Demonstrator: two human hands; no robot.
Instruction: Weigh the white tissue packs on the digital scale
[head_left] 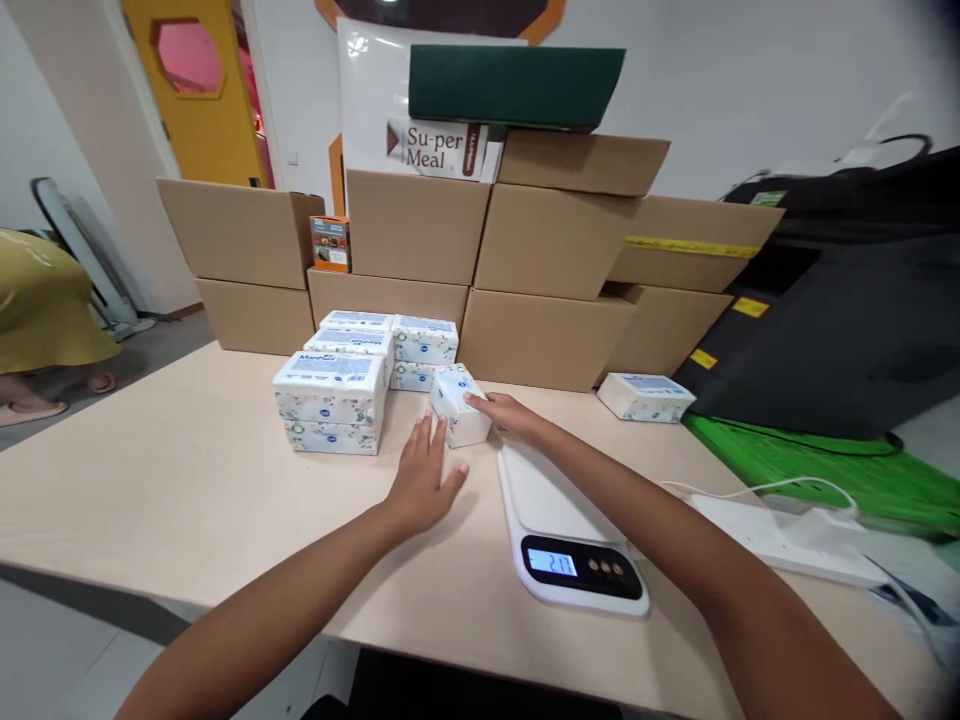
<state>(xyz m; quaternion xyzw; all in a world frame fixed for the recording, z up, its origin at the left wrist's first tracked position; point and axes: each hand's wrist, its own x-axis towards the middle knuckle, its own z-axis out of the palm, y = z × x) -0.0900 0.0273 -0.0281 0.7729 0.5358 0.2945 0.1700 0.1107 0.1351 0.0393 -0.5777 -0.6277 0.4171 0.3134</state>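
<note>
A white tissue pack (460,405) with a floral print stands tilted on the table beside the stacked packs. My right hand (508,412) grips it from the right, thumb on top, the other fingers partly hidden behind it. Just in front of its near left side, my left hand (426,482) has its fingers spread and holds nothing. To the left are several stacked tissue packs (330,400). Under my right forearm lies a white kitchen scale (555,495), its lit display showing what looks like 2.17.
Cardboard boxes (555,335) line the table's back. A single tissue pack (646,397) sits at the back right. A white power strip (787,540) with cables, a green crate (832,470) and a large black bag (847,320) are at the right. Another person (49,300) is at far left.
</note>
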